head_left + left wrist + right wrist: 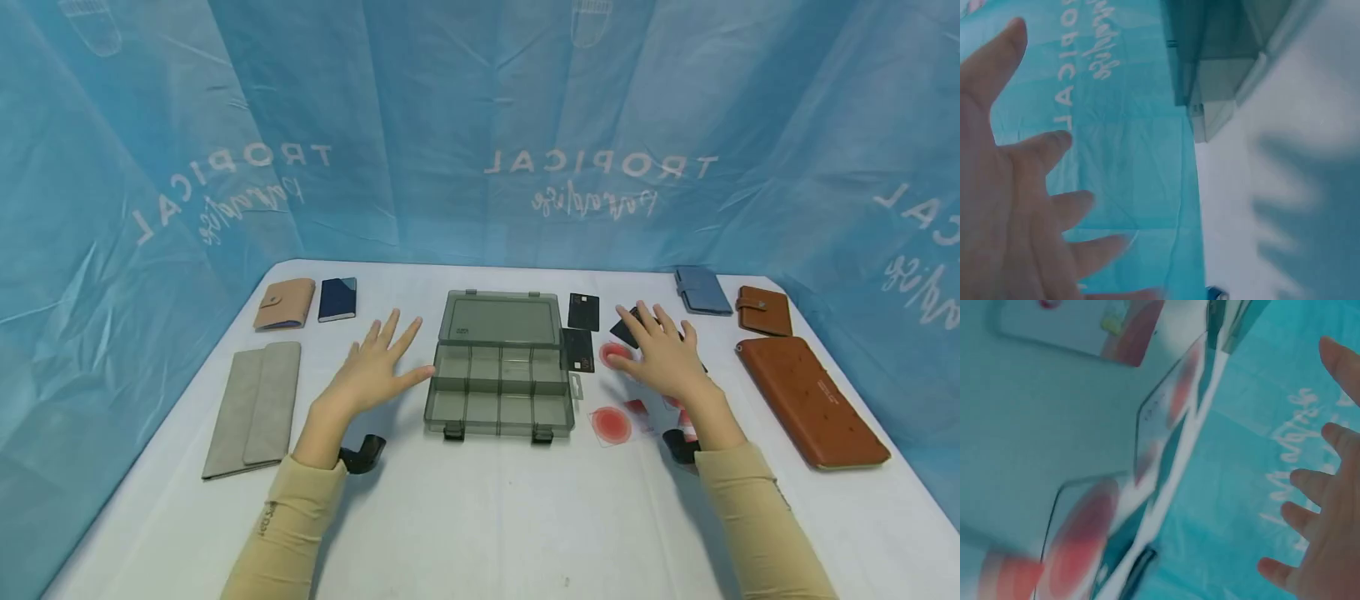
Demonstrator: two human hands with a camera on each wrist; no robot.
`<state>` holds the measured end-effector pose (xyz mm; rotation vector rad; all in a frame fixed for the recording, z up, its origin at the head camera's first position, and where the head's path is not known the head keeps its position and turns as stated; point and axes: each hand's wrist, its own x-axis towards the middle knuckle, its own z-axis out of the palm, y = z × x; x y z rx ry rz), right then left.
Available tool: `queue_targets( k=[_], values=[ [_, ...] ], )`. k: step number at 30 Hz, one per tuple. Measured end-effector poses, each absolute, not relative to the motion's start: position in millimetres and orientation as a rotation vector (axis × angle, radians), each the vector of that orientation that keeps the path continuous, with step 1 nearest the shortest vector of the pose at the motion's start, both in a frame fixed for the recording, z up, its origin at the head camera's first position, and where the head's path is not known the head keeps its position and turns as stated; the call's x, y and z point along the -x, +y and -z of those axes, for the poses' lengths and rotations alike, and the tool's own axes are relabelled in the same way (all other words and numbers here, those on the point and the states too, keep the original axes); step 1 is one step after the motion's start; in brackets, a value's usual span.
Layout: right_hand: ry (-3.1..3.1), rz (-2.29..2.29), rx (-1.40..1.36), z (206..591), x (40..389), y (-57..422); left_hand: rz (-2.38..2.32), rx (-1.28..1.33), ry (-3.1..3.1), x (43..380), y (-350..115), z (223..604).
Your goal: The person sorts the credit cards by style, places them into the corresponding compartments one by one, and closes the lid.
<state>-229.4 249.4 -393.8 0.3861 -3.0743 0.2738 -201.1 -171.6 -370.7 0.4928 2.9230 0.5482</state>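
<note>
My left hand hovers over the white table with its fingers spread, left of a translucent grey-green compartment box. The box's lid lies folded back, away from me. Nothing is in the left hand, as the left wrist view also shows. Over the cards to the right of the box, my right hand is spread too and holds nothing. A black card lies partly hidden under it. Clear cards with red circles, one a red-circle card, lie close by; they appear large in the right wrist view.
Two more black cards, an upper black card and a lower black card, lie beside the box. At left are a beige wallet, navy card holder and grey pouch. A blue wallet, brown wallet and long brown wallet lie right.
</note>
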Motion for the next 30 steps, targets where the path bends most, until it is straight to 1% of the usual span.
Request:
queue_targets(
  k=[4,11,14,20,23,30],
  values=[
    [-3.194,-0.425,-0.362,400.9,257.4,248.3,-0.907,-0.493,2.665,211.4,-171.5,375.3],
    [-3.309,-0.703,-0.339,405.6,305.2,241.9,-1.245,-0.351,2.255,231.7,-179.0,396.1],
    [-3.351,-0.774,-0.328,404.7,319.6,241.2,-1.378,-0.343,2.105,239.1,-180.3,406.9],
    [-3.406,-0.798,-0.278,404.8,339.9,238.2,-1.472,-0.398,1.937,247.4,-180.0,423.9],
    [-3.433,-0.753,-0.220,404.9,345.7,236.4,-1.484,-0.442,1.909,248.2,-180.6,428.5],
    [-3.490,-0.810,-0.127,410.4,355.5,237.0,-1.509,-0.475,1.883,247.6,-182.8,435.1]
  ],
)
